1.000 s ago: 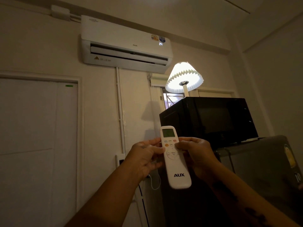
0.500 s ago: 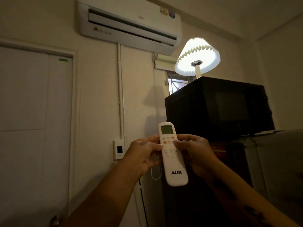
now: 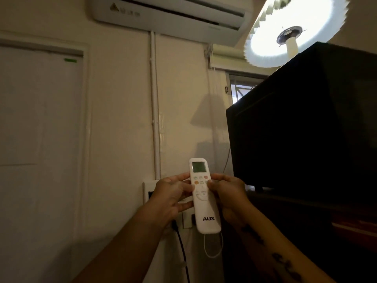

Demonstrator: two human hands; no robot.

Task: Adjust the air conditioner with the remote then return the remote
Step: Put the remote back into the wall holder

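Note:
I hold a white remote point(image 3: 206, 209) marked AUX upright in front of me, its small green screen at the top. My left hand point(image 3: 171, 196) grips its left side, thumb near the coloured buttons. My right hand point(image 3: 228, 193) grips its right side, thumb resting on the upper buttons. The white air conditioner point(image 3: 167, 15) is mounted high on the wall, cut off by the top edge, its louvre slot showing.
A black microwave point(image 3: 302, 127) stands at the right, with a lit pleated lamp point(image 3: 293, 31) on top. A white door point(image 3: 38, 139) fills the left. A white pipe point(image 3: 155, 111) runs down to a wall switch plate point(image 3: 147, 190); a black cable point(image 3: 182, 254) hangs below.
The view has tilted down and closer to the wall, so the air conditioner slid to the top edge. Both hands keep the remote; my right thumb has shifted up to the upper buttons.

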